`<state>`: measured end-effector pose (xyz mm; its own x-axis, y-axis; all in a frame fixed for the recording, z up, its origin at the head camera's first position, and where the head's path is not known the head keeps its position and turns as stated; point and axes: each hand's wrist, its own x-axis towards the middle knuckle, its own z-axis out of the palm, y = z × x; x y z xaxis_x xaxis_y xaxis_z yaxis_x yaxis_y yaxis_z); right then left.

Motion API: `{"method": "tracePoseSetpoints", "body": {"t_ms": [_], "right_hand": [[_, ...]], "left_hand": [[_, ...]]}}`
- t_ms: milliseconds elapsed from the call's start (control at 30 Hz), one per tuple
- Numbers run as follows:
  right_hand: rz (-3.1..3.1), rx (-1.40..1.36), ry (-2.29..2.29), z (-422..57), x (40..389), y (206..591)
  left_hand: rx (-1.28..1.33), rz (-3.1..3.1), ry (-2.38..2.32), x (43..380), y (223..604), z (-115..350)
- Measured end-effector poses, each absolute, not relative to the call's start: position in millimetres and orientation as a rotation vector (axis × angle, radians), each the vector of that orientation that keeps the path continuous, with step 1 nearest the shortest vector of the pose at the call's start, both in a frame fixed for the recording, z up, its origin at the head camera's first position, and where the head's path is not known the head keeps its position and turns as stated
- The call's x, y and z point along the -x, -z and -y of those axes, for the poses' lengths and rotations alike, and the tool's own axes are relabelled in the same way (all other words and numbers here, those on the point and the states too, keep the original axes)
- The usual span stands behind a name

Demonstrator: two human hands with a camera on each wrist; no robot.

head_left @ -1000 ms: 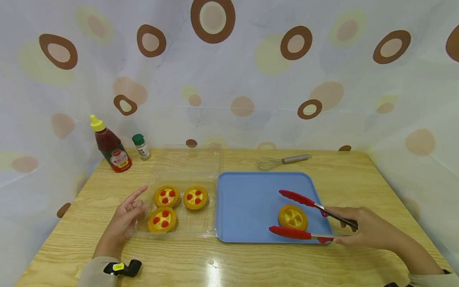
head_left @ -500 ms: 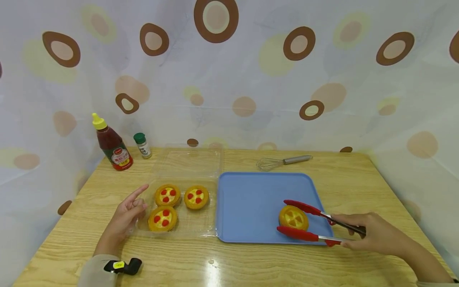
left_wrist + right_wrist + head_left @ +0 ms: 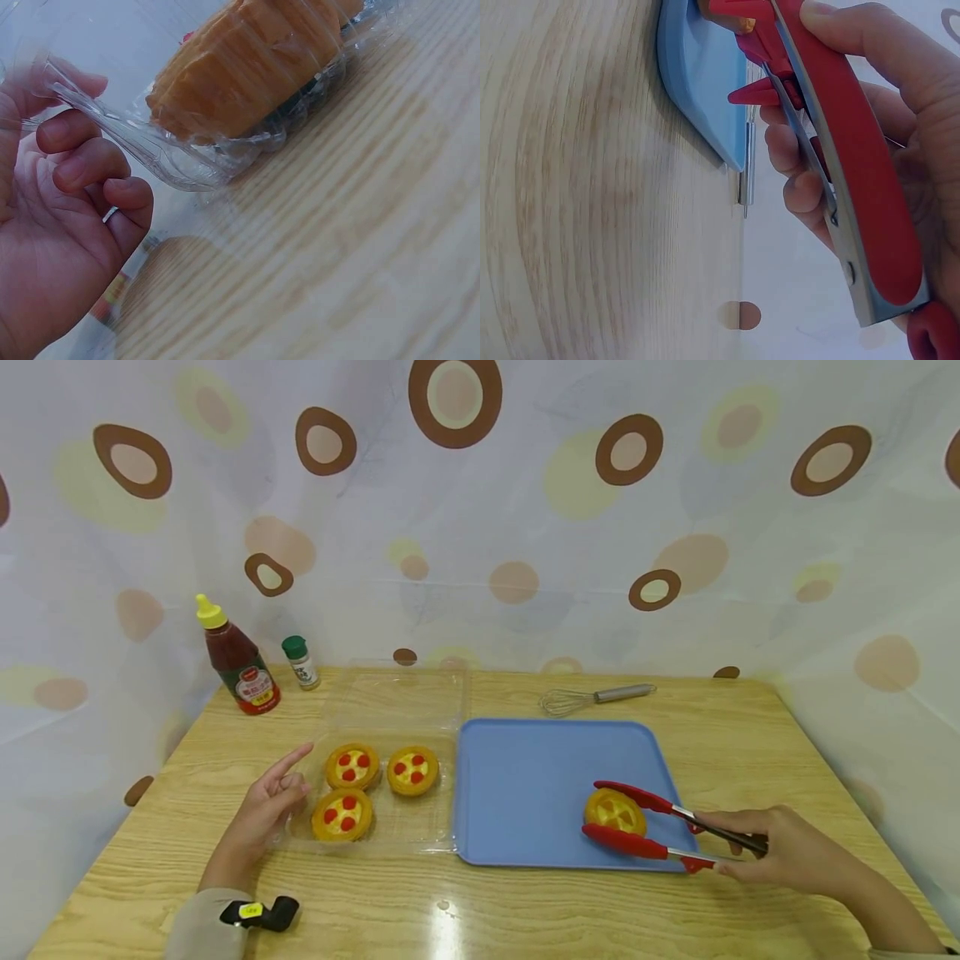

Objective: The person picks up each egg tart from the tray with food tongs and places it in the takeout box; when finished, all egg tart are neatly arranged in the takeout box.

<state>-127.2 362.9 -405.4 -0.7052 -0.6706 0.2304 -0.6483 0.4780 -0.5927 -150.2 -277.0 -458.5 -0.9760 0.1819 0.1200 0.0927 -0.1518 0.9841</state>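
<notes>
My right hand (image 3: 780, 852) grips red-tipped tongs (image 3: 660, 822) whose two arms close on a yellow tart (image 3: 614, 811) lying on the blue tray (image 3: 525, 777). In the right wrist view my fingers (image 3: 810, 187) curl round the tongs' handle (image 3: 855, 195). My left hand (image 3: 266, 810) rests at the left edge of a clear plastic box (image 3: 397, 835), index finger stretched out, the other fingers curled against the box's rim (image 3: 142, 154). Three tarts with red dots (image 3: 342, 815) sit in that box.
A ketchup bottle (image 3: 236, 660) and a small green-capped shaker (image 3: 300, 662) stand at the table's back left. A wire whisk (image 3: 592, 697) lies behind the tray. The box's open lid (image 3: 397, 697) lies flat behind it. A dotted curtain surrounds the wooden table (image 3: 750, 735).
The tongs' arms have come together from wide apart and now squeeze the yellow tart on the tray. My left hand has stayed by the box.
</notes>
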Motion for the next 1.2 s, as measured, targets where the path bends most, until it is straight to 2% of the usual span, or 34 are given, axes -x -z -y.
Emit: {"method": "tracePoseSetpoints", "body": {"t_ms": [333, 600, 1200], "right_hand": [[-2.676, 1.184, 1.059, -361, 124, 405], [-2.705, 1.163, 1.031, -352, 127, 402], [-2.658, 1.282, 1.065, -298, 145, 373]], "left_hand": [[-0.290, -2.030, -2.301, 150, 459, 277], [-0.374, -1.980, -2.345, 150, 460, 276], [-0.351, -2.002, -2.330, 149, 459, 277]]}}
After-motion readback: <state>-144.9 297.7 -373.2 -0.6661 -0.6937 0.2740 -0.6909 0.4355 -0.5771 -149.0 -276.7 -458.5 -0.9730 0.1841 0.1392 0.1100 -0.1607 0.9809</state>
